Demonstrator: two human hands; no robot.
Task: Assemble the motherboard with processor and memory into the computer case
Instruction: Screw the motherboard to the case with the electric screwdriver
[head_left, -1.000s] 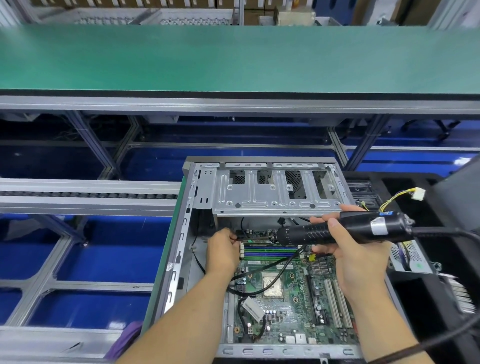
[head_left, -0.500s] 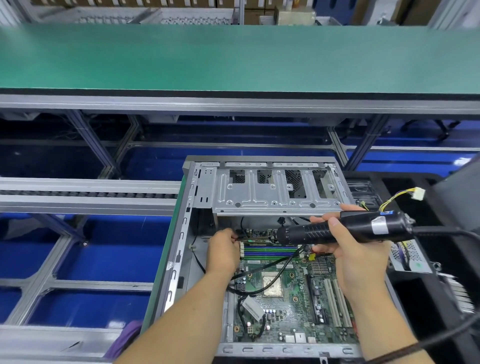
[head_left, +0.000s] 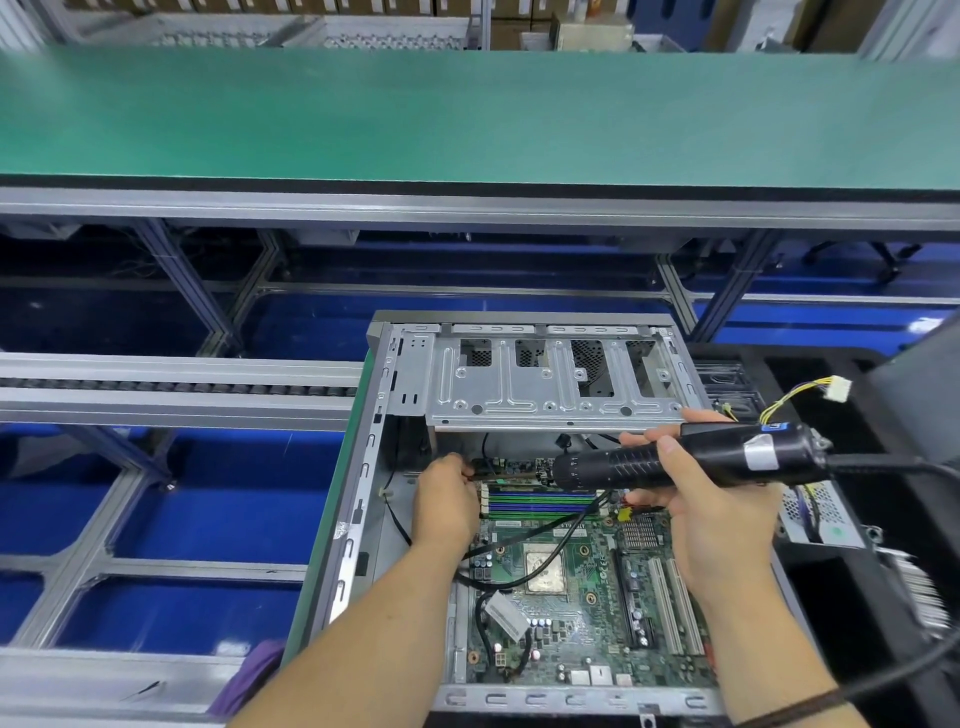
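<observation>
An open grey computer case (head_left: 363, 499) lies on its side with a green motherboard (head_left: 582, 618) inside it. The board carries a square processor (head_left: 544, 571) and blue and green memory sticks (head_left: 540, 503). My right hand (head_left: 722, 514) grips a black electric screwdriver (head_left: 675, 457) held level, its bit pointing left over the board's far edge. My left hand (head_left: 447, 501) reaches into the case at the board's far left corner, its fingertips pinched at the bit's tip; whatever they pinch is too small to make out.
A metal drive cage (head_left: 550, 384) covers the far end of the case. Black cables (head_left: 519, 538) cross the board. A yellow-wired connector (head_left: 836, 389) and a power supply (head_left: 815, 512) sit at the right. A green conveyor belt (head_left: 467, 114) runs behind, roller rails (head_left: 171, 387) at left.
Nothing clearly moved; both hands hold their places, with the screwdriver still level over the board's far edge.
</observation>
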